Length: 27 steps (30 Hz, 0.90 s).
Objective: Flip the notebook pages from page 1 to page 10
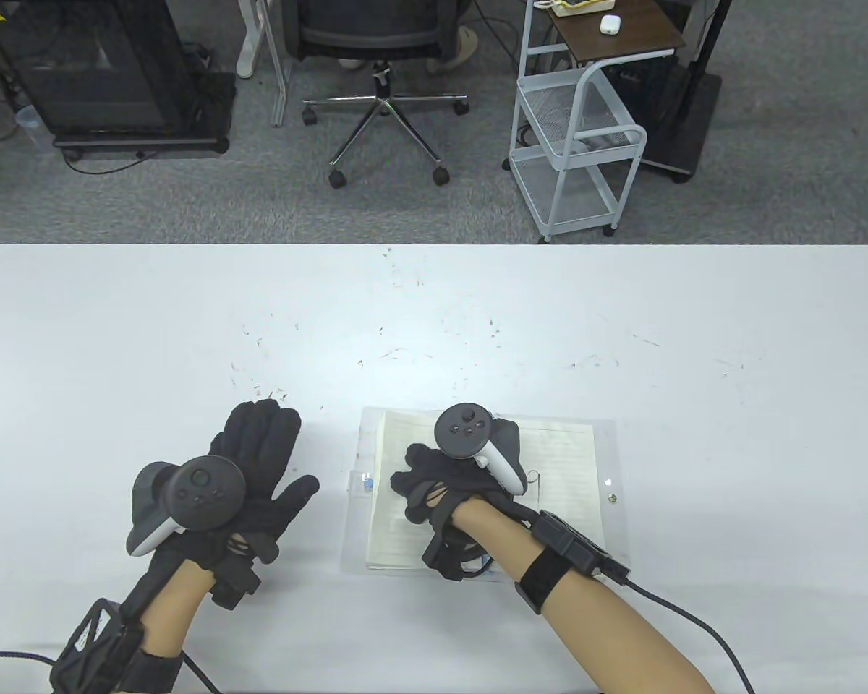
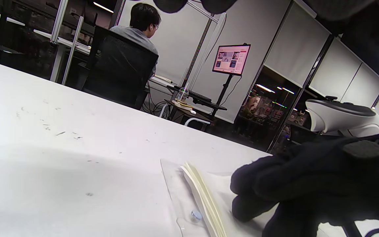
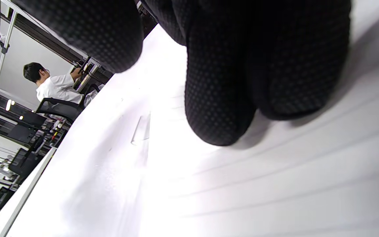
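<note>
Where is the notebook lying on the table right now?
In the table view, the notebook lies near the table's front edge, under the right hand, right of the left hand.

Black dotted gloves [image 3: 219, 82], white ruled notebook [image 1: 564, 463], white table [image 1: 188, 325]

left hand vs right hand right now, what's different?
The left hand lies flat on the bare table, fingers spread, beside the notebook; the right hand rests on the notebook's open lined page. The left hand touches no paper; the right hand's fingertips press on the page, fingers curled. Both wear black sensor gloves with a tracker on the back.
</note>
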### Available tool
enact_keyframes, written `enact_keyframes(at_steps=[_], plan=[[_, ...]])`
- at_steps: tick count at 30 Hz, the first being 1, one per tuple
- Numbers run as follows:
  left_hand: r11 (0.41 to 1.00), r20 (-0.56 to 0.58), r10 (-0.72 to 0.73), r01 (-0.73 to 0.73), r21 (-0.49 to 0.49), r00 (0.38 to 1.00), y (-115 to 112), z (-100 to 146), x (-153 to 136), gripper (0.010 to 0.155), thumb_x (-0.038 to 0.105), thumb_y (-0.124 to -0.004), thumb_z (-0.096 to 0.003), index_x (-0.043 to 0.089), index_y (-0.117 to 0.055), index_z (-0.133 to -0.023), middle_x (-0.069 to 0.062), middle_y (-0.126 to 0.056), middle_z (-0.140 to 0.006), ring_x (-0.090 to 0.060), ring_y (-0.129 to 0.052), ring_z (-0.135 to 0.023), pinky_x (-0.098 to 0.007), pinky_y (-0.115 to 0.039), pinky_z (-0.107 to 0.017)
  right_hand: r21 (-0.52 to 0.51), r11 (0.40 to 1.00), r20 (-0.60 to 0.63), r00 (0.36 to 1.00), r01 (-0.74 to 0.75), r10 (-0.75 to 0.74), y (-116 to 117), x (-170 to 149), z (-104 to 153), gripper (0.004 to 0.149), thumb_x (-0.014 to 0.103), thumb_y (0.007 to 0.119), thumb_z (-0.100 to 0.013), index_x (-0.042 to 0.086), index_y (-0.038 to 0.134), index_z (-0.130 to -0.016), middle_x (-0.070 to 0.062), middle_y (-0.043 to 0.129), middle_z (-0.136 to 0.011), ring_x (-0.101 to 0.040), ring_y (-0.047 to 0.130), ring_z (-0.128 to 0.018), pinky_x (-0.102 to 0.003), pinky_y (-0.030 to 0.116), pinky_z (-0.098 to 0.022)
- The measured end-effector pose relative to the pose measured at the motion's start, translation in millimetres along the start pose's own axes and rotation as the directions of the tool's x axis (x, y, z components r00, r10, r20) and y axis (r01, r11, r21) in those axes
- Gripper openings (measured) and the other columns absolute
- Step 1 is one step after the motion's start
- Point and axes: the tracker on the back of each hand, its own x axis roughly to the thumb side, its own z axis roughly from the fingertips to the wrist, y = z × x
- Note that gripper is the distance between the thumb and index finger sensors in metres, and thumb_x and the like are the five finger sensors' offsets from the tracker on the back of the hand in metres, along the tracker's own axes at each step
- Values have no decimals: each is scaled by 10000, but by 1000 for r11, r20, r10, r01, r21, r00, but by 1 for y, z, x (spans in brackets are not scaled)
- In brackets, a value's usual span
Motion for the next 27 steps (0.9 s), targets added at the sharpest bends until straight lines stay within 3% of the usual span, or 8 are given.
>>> enact_keyframes(at_steps=[3,11,16,19,23,25,27], plan=[[1000,0,0,0,2,1000,0,0,0,860,683,-629,-455,216,-391,-1137,-132,-318,-1189,-491,-263,-1135,-712,-387,-733,-15,999,24,999,47,-47,-8,-3,8,663,410,804,-481,8,514,-922,-295,764,-845,-284,1092,-468,-432,933,-299],[1000,-5,-1,1,-3,1000,0,0,0,859,682,-629,-455,216,-394,-1137,-133,-316,-1190,-491,-262,-1135,-711,-386,-733,-251,967,120,993,36,-5,-62,-37,61,677,453,793,-481,31,516,-934,-272,766,-875,-379,1023,-581,-520,875,-379],[1000,-9,2,-2,-18,1000,-3,-1,-1,860,683,-628,-455,215,-392,-1137,-133,-316,-1190,-492,-263,-1135,-712,-386,-732,-370,917,68,980,-148,185,-96,-76,81,741,486,787,-486,48,433,-967,-289,640,-966,-534,765,-791,-644,717,-501],[999,-25,7,-8,-32,1000,-5,-2,-4,859,683,-628,-455,217,-390,-1137,-132,-316,-1190,-490,-262,-1135,-711,-386,-732,-354,884,-9,946,-307,325,-105,-98,85,805,541,773,-489,60,360,-985,-291,533,-1017,-584,608,-859,-685,630,-544],[999,-39,11,-12,-39,999,-7,-2,-7,858,683,-627,-455,217,-392,-1136,-131,-315,-1190,-490,-261,-1135,-711,-386,-733,-280,891,-76,933,-357,351,-106,-120,82,871,606,757,-488,68,297,-996,-318,410,-1043,-678,414,-877,-756,488,-568],[999,-42,11,-13,-40,999,-8,-2,-7,858,683,-628,-454,217,-394,-1136,-132,-315,-1190,-488,-262,-1135,-711,-386,-733,-224,894,-102,922,-388,374,-104,-126,79,924,655,744,-486,87,230,-1002,-342,314,-1048,-704,305,-878,-784,404,-573],[999,-40,10,-11,-40,999,-8,-3,-5,858,682,-628,-455,217,-394,-1136,-132,-315,-1189,-490,-260,-1135,-711,-386,-733,-106,880,-141,883,-463,448,-100,-132,75,988,722,700,-484,109,113,-991,-372,184,-1031,-716,185,-870,-804,324,-575]])
